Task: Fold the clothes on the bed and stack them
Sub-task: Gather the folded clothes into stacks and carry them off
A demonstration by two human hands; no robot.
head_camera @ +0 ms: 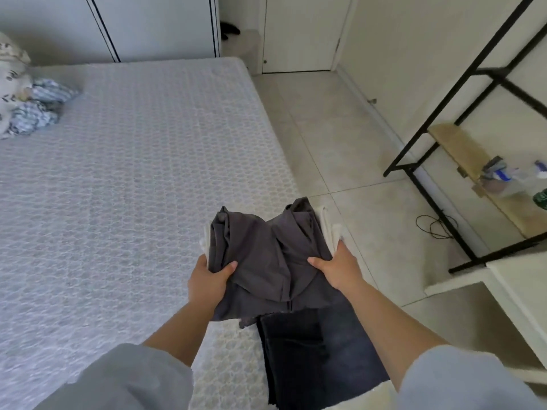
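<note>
A: Holding what, exactly?

B: A folded dark grey cotton garment (266, 261), lifted at the bed's near right corner. The left hand (207, 279) grips its left edge, thumb curled on top; the right hand (340, 270) grips the right edge the same way — a cream-white cloth (328, 229) shows beneath, pinched along with it.

A: And under that?

B: A folded dark blue denim piece (319, 356) lies just below the grey one, on the corner of the bed (133, 173), which wears a white lace-patterned cover.

A: Anything farther off?

B: A crumpled blue-and-white striped bundle (41, 108) sits well apart at the far left, beside a floral-print white pillow (11, 75). To the right, on the pale tiled floor (340, 149), stands a black metal-framed rack (444, 119) with a wooden shelf holding small items — too blurred to tell.
</note>
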